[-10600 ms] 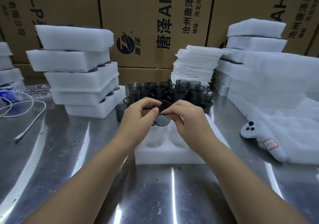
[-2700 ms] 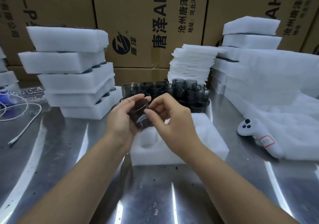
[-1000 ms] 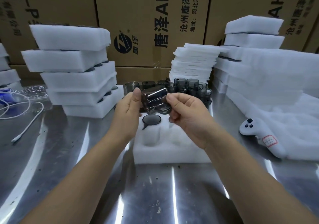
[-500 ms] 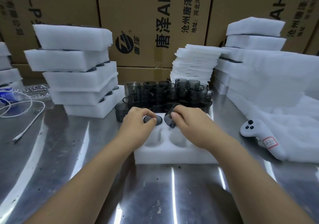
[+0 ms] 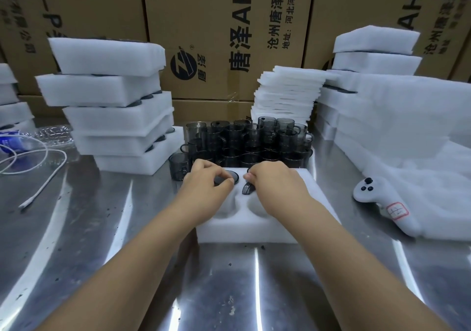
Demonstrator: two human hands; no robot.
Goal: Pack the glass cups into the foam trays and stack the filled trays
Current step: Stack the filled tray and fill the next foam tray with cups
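A white foam tray (image 5: 254,231) lies on the steel table in front of me. My left hand (image 5: 206,184) rests with curled fingers on a dark glass cup (image 5: 230,176) seated upside down in the back-left pocket. My right hand (image 5: 276,181) grips a second smoky cup (image 5: 246,189) that sits tilted in the back-right pocket, only its handle side showing. The two front pockets hold nothing. A cluster of several loose grey glass cups (image 5: 251,139) stands just behind the tray.
A leaning stack of filled foam trays (image 5: 114,106) rises at the left. Thin foam sheets (image 5: 288,93) and a foam pile (image 5: 397,116) sit to the right, with a white controller (image 5: 382,203). A white cable (image 5: 38,167) lies far left. Cardboard boxes (image 5: 229,25) wall the back.
Both hands came down from chest height to the tray. The cup held in the air a second ago now sinks into the back-right pocket under my right hand.
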